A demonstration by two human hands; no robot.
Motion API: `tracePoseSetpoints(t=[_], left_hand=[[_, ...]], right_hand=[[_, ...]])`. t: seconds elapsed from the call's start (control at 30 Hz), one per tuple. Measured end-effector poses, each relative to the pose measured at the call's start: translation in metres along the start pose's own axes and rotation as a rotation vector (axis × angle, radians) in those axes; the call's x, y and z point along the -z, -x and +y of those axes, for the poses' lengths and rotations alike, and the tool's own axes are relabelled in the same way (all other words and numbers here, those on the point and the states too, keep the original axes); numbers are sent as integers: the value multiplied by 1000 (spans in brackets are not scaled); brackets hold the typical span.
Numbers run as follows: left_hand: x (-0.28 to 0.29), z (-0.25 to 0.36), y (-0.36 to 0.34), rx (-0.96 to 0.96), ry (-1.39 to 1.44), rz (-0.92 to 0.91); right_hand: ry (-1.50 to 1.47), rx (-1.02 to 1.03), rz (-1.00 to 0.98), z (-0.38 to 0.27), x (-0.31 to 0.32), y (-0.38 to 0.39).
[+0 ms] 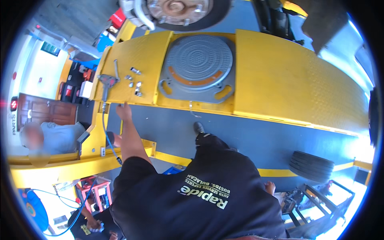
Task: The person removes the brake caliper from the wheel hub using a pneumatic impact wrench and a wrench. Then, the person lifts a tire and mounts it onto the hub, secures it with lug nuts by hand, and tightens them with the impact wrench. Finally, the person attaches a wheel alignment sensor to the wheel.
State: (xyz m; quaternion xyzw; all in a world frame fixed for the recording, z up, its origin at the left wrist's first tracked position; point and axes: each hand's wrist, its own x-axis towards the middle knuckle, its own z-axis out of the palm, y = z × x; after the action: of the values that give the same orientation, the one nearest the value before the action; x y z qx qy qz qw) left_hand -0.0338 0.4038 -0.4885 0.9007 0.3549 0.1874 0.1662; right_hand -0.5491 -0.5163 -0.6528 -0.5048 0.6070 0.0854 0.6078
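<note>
My left hand [124, 109] reaches out to the near edge of the yellow lift ramp [280, 80] and touches it; its fingers are too small to read. Just beyond it on the ramp lie an air impact wrench [106, 82] with a blue hose [107, 138], a metal bar tool [116, 69] and several loose wheel nuts [136, 83]. Only a bit of my right hand [271, 187] shows beside my black shirt, at my side. A grey round turntable plate [199, 60] sits in the ramp, below a bare wheel hub [176, 8].
A tyre [311, 164] lies flat on the grey floor at the right, near a dark metal rack [320, 200]. A person in a grey shirt [56, 138] sits at the left behind a yellow beam. Another person's hand [94, 225] works low at the bottom left.
</note>
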Motion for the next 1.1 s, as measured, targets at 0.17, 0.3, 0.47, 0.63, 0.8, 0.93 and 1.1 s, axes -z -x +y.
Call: tracePoseSetpoints(t=[0.17,0.3,0.47,0.63,0.8,0.93,1.1], left_hand=[[-129,14,233,-295,-188,-597],[-175,88,386,-1418,-369,-1043],[-211,289,481,-1362,-658,-1238],[-255,439,650,-995,-527,-1493],[-324,542,852,-1121,-493,-1612],[-342,630,1015,-1179,-550,-1702],[-268,733,1174,-1410,-210,-1760]], right_hand=[[-28,198,-34,-50,-72,38],[291,225,-50,-29,-68,75],[265,-5,1,-5,3,70],[205,142,90,-54,114,-5],[12,101,246,-138,270,-119],[616,129,219,-201,429,-195],[368,252,437,-272,604,-266]])
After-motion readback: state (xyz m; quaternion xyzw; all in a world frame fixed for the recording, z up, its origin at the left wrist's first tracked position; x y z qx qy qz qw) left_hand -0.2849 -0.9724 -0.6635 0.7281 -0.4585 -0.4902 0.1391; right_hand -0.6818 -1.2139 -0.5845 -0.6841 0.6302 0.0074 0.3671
